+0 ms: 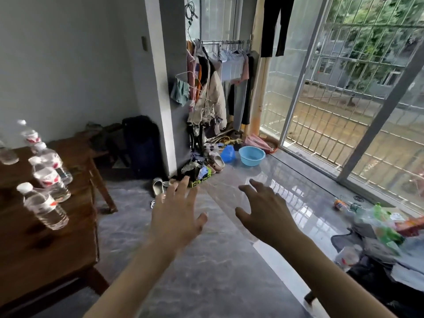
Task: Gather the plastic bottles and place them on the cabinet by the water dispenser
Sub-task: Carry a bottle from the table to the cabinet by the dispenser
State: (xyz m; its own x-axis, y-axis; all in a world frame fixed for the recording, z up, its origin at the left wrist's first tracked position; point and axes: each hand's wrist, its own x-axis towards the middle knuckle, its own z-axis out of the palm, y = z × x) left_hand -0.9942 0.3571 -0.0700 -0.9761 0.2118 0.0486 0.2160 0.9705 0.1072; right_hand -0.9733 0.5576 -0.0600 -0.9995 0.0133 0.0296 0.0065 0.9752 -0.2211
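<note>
Both hands are held out over the grey floor [206,260] with nothing gripped — the left hand [176,216] with fingers spread wide, the right hand [266,216] with fingers loosely curled apart. Well left of the fingers, clear plastic bottles [44,203] are seen upright on a wooden table [46,255]; ahead, a blue basin [251,155] is seen.

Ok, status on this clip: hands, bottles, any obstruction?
Left hand open, empty. Right hand open, empty. Bottles upright on wooden table, untouched. Nothing blocking.

Two bare forearms are seen, sleeveless to the frame edge; no rings are worn on left hand [176,216] or right hand [266,214].
</note>
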